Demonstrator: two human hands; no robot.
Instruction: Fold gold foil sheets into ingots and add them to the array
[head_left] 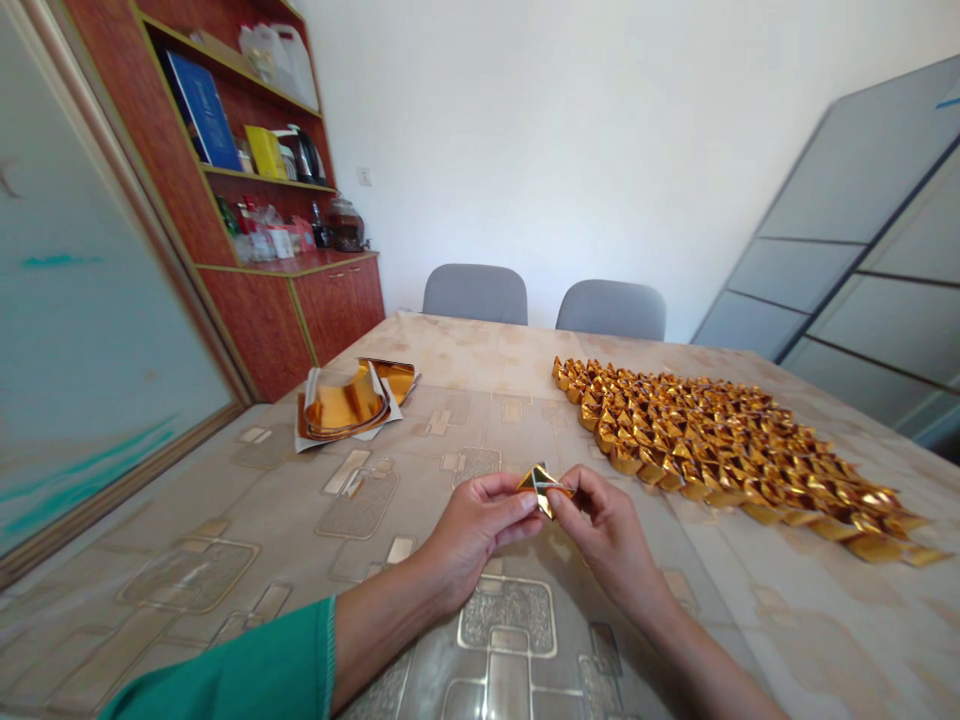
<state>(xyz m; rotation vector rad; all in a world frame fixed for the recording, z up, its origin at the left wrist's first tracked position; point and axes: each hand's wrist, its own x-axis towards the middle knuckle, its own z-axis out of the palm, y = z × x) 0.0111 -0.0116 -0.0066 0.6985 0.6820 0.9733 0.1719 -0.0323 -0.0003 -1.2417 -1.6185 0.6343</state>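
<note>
Between the fingertips of both hands is a small piece of folded gold foil paper [541, 480], with pale edges showing along its creases. My left hand [484, 525] pinches its left side, thumb on top. From the right, my right hand [600, 520] grips the other side between thumb and fingers. The piece is held above the table, and the fingers partly cover it. To the right lie many folded gold pieces [697, 430] in close rows. A stack of curled gold foil sheets [349, 400] with white edges rests at the left.
A patterned cover lies over the table [420, 560]. Two grey chairs [475, 292] stand at the far edge by a white wall. A reddish wooden cabinet [330, 310] with bottles and boxes is at back left, and grey panels [810, 190] lean at the right.
</note>
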